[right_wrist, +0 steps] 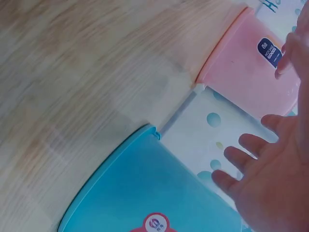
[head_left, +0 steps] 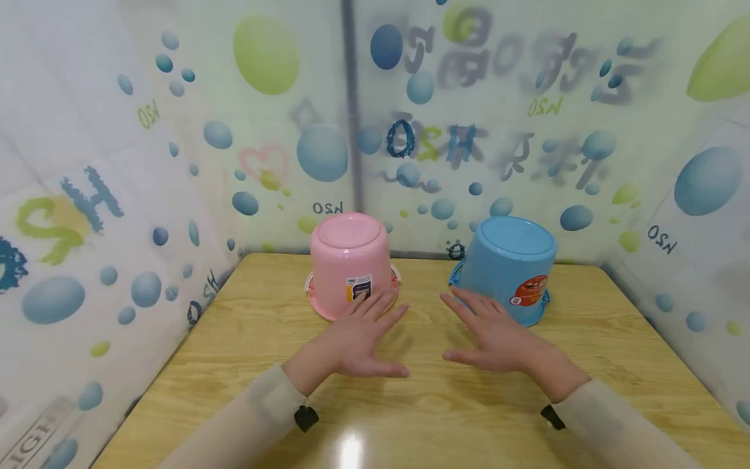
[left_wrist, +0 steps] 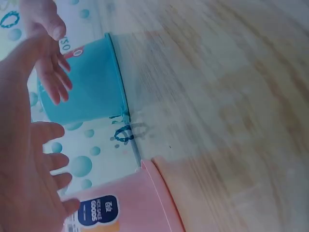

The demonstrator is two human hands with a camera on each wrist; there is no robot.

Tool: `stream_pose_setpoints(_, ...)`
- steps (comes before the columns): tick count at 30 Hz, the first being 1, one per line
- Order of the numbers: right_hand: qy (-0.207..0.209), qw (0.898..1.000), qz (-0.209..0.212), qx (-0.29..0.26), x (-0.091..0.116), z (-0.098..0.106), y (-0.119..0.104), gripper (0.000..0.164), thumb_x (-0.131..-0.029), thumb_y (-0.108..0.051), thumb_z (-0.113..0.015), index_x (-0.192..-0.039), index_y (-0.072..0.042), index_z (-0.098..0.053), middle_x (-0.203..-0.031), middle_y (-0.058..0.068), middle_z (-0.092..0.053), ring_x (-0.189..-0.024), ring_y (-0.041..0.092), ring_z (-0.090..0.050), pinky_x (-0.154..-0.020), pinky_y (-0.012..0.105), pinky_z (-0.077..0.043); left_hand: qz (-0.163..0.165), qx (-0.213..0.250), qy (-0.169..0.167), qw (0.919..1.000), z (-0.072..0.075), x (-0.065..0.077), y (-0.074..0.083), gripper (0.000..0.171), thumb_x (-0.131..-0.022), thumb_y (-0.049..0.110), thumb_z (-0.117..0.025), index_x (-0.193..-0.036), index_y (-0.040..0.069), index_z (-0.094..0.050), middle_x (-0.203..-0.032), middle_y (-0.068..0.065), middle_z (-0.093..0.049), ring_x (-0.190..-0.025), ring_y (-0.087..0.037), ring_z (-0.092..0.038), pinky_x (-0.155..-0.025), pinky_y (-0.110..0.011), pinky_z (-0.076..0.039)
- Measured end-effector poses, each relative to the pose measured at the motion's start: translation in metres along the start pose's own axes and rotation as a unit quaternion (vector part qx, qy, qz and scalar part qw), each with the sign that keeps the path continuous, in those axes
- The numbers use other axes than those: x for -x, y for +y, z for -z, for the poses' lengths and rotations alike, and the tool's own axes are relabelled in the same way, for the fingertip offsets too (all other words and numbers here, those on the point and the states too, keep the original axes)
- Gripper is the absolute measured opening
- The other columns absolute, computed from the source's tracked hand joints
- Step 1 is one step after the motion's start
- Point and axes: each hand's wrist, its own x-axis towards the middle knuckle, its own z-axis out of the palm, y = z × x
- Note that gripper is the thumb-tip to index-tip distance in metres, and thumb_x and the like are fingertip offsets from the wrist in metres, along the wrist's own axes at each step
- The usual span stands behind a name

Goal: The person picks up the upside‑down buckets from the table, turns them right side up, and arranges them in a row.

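A pink bucket (head_left: 342, 260) stands upside down on the wooden table, its handle low around the rim. To its right a blue bucket (head_left: 498, 267), also bottom up, bears a red label. My left hand (head_left: 363, 339) is held in front of the pink bucket with fingers spread and nothing in it. My right hand (head_left: 498, 335) hovers in front of the blue bucket, fingers extended and likewise holding nothing. In the left wrist view the pink bucket (left_wrist: 130, 203) shows a dark label beside the fingers. The blue bucket (right_wrist: 149, 183) lies below my right hand in the right wrist view.
Both buckets stand near the back of the wooden table (head_left: 422, 417). Behind and at both sides hang pale curtains (head_left: 176, 130) printed with blue and green dots and letters. A gap of bare wood separates the buckets.
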Motion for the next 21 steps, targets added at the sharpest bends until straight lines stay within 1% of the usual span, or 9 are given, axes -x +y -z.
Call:
stream_pose_setpoints(2, 0.005, 1.000, 0.004, -0.014, -0.003, 0.000, -0.001, 0.095, -0.101, -0.062, -0.072, -0.174, -0.015, -0.032, -0.174, 0.021, -0.039, -0.157, 0.049, -0.043, -0.122, 0.075, -0.038, -0.023, 0.024, 0.027, 0.9991, 0.000, 0.005, -0.003, 0.101, -0.100, 0.075, -0.063, -0.176, 0.018, -0.027, -0.187, -0.008, -0.010, -0.173, -0.037, -0.015, -0.137, -0.061, -0.022)
stream_pose_setpoints(5, 0.000, 0.999, 0.000, -0.038, -0.010, -0.001, -0.001, 0.092, -0.102, -0.059, -0.073, -0.172, -0.013, -0.035, -0.171, 0.021, -0.044, -0.154, 0.049, -0.047, -0.120, 0.074, -0.043, -0.064, 0.055, 0.077, 0.9935, 0.001, 0.014, -0.011, 0.092, -0.102, 0.058, -0.073, -0.173, 0.013, -0.036, -0.184, -0.010, -0.022, -0.167, -0.035, -0.032, -0.132, -0.057, -0.036)
stream_pose_setpoints(7, -0.011, 0.998, -0.006, -0.058, -0.016, -0.001, -0.001, 0.092, -0.102, -0.058, -0.073, -0.172, -0.013, -0.034, -0.172, 0.021, -0.043, -0.155, 0.050, -0.046, -0.120, 0.073, -0.043, -0.077, 0.065, 0.101, 0.9897, 0.003, 0.022, -0.017, 0.089, -0.101, 0.051, -0.078, -0.172, 0.013, -0.039, -0.180, -0.012, -0.033, -0.162, -0.033, -0.043, -0.128, -0.055, -0.044)
stream_pose_setpoints(8, -0.018, 0.997, -0.012, -0.069, -0.019, -0.001, -0.001, 0.092, -0.102, -0.058, -0.074, -0.173, -0.015, -0.033, -0.174, 0.020, -0.041, -0.157, 0.049, -0.044, -0.121, 0.073, -0.043, -0.076, 0.067, 0.110, 0.9888, 0.005, 0.026, -0.020, 0.089, -0.100, 0.049, -0.080, -0.171, 0.014, -0.040, -0.178, -0.012, -0.038, -0.159, -0.033, -0.047, -0.125, -0.054, -0.047)
stream_pose_setpoints(10, -0.033, 0.995, -0.022, -0.088, -0.025, -0.002, -0.001, 0.093, -0.102, -0.058, -0.074, -0.174, -0.017, -0.031, -0.176, 0.018, -0.038, -0.159, 0.048, -0.041, -0.123, 0.072, -0.041, -0.064, 0.070, 0.118, 0.9885, 0.007, 0.035, -0.027, 0.089, -0.099, 0.048, -0.081, -0.170, 0.013, -0.041, -0.173, -0.013, -0.045, -0.155, -0.033, -0.052, -0.122, -0.054, -0.050)
stream_pose_setpoints(13, -0.053, 0.993, -0.034, -0.104, -0.035, -0.005, -0.001, 0.094, -0.102, -0.056, -0.075, -0.175, -0.020, -0.027, -0.179, 0.015, -0.033, -0.163, 0.047, -0.036, -0.126, 0.071, -0.038, -0.034, 0.072, 0.116, 0.9901, 0.010, 0.048, -0.037, 0.084, -0.100, 0.048, -0.080, -0.168, 0.013, -0.045, -0.169, -0.014, -0.050, -0.151, -0.033, -0.057, -0.120, -0.055, -0.053)
stream_pose_setpoints(16, -0.067, 0.991, -0.044, -0.109, -0.046, -0.010, -0.001, 0.096, -0.102, -0.053, -0.077, -0.176, -0.021, -0.026, -0.179, 0.015, -0.032, -0.163, 0.045, -0.036, -0.127, 0.069, -0.037, -0.012, 0.076, 0.114, 0.9905, 0.010, 0.058, -0.049, 0.080, -0.102, 0.046, -0.079, -0.167, 0.011, -0.047, -0.169, -0.016, -0.049, -0.148, -0.035, -0.059, -0.117, -0.057, -0.054)
stream_pose_setpoints(18, -0.072, 0.990, -0.047, -0.112, -0.053, -0.012, -0.002, 0.096, -0.102, -0.051, -0.077, -0.176, -0.019, -0.025, -0.178, 0.017, -0.033, -0.163, 0.045, -0.036, -0.127, 0.069, -0.038, 0.002, 0.079, 0.115, 0.9902, 0.010, 0.065, -0.058, 0.079, -0.102, 0.045, -0.079, -0.166, 0.011, -0.048, -0.170, -0.016, -0.048, -0.146, -0.036, -0.060, -0.117, -0.057, -0.054)
stream_pose_setpoints(21, -0.083, 0.987, -0.065, -0.123, -0.064, -0.015, -0.004, 0.098, -0.102, -0.051, -0.078, -0.177, -0.020, -0.024, -0.178, 0.018, -0.033, -0.163, 0.045, -0.036, -0.128, 0.068, -0.037, 0.031, 0.080, 0.111, 0.9901, 0.007, 0.074, -0.075, 0.079, -0.103, 0.045, -0.078, -0.167, 0.012, -0.047, -0.172, -0.013, -0.046, -0.149, -0.036, -0.058, -0.119, -0.058, -0.052)
